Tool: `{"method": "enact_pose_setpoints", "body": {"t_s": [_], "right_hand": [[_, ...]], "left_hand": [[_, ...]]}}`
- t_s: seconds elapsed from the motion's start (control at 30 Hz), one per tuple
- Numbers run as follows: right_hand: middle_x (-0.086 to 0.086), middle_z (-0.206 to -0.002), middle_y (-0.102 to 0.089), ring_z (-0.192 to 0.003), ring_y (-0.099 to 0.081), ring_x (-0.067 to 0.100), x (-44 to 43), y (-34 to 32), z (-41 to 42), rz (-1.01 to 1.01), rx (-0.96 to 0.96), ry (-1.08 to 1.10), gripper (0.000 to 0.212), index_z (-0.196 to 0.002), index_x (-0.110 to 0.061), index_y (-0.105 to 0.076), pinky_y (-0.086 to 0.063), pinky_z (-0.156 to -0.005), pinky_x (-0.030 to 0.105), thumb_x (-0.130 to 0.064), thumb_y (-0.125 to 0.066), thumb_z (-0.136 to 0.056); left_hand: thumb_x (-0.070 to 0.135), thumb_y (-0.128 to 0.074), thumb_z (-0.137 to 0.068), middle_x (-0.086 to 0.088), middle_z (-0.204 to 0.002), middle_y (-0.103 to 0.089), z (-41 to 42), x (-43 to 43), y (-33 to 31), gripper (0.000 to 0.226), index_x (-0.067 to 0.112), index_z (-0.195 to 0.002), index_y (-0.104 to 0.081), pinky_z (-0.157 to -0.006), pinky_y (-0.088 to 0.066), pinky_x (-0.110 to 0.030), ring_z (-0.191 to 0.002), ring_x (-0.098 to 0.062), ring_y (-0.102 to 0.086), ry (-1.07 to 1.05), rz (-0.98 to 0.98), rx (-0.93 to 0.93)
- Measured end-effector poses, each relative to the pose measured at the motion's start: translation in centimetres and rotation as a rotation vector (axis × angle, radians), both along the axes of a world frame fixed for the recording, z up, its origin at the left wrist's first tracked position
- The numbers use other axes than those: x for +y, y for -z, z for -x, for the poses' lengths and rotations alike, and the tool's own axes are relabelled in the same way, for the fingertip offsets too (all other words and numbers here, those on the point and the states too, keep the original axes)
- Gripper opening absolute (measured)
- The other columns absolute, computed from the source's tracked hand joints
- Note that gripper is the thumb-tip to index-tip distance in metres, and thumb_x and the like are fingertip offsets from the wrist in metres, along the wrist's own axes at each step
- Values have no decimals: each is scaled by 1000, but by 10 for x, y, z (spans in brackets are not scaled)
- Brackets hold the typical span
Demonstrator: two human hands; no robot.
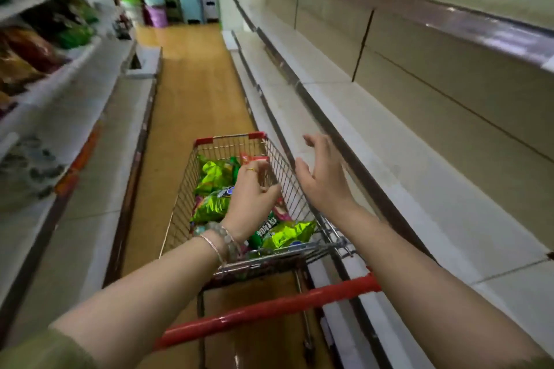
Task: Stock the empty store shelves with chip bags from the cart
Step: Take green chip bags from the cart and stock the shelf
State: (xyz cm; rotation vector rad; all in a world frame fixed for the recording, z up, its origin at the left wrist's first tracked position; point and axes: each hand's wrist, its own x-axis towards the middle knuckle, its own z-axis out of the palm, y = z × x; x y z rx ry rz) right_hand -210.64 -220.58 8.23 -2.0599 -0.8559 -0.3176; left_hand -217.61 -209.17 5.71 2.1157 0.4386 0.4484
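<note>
A wire shopping cart (287, 177) with a red handle (269, 308) stands in the aisle in front of me. It holds several green chip bags (212, 177) and a red chip bag (254, 159). My left hand (251, 201) reaches into the cart, fingers and thumb curled round the red bag. My right hand (323, 180) hovers over the cart's right rim, fingers spread, holding nothing. The empty white shelves (374, 141) run along my right, close to the cart.
On my left, shelves (60, 75) carry red, orange and green snack bags (72, 27). The yellow floor (195, 84) of the aisle stretches ahead to stacked plastic bins and stools (186, 0) at the far end.
</note>
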Motion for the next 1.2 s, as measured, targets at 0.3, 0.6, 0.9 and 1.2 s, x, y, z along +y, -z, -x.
{"method": "enact_pose_setpoints", "body": {"t_s": [0.3, 0.6, 0.9, 1.2], "right_hand": [[11, -127, -44, -119, -46, 21, -50, 83, 65, 252, 231, -177, 41, -132, -2, -40, -33, -95, 22, -8, -51, -92], [3, -124, -56, -117, -49, 23, -99, 138, 97, 617, 148, -215, 42, -129, -15, -48, -32, -102, 34, -39, -42, -95], [-5, -123, -55, -118, -44, 16, -78, 150, 76, 734, 56, -228, 39, -127, -23, -50, -24, -104, 33, -44, -32, -99], [-5, -117, -55, -113, -45, 16, -11, 143, -8, 740, 113, -172, 33, -123, -24, -51, -23, -99, 32, -41, -36, -98]], "left_hand": [[18, -64, -87, -7, -123, -45, 102, -44, 69, 45, 7, -128, -48, -103, -39, -33, -115, -20, -50, -152, -39, 183], [37, -46, -96, -4, -129, -55, 139, -66, 109, 42, 15, -132, -51, -106, -21, -30, -124, -22, -44, -202, -242, 361], [46, -28, -99, 8, -127, -50, 121, -50, 119, 41, 28, -123, -55, -104, -16, -33, -118, -18, -39, -110, -427, 498], [43, -27, -100, 1, -131, -48, 34, 18, 109, 43, 22, -129, -50, -106, -19, -36, -120, -22, -38, -14, -365, 537]]}}
